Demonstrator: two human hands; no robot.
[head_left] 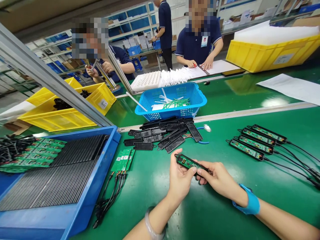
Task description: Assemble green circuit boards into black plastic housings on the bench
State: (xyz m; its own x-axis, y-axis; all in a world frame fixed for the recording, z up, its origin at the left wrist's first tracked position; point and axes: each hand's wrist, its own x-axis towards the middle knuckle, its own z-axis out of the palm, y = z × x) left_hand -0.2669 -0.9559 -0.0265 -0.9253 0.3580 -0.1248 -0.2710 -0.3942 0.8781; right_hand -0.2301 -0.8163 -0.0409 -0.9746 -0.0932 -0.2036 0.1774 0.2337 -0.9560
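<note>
Left hand (180, 181) and right hand (221, 176) are pinching closed on a cased circuit board (190, 162), 12 o'clock; probably feeling light, stiff, kinda fragile, so I'm favoring edges.

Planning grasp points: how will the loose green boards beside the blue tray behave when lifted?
The green boards look thin and flat, so probably light and fairly stiff. They overlap, so one may slide off another. Their black cables bend and bunch together, so they'd likely trail floppily and could snag.
</note>
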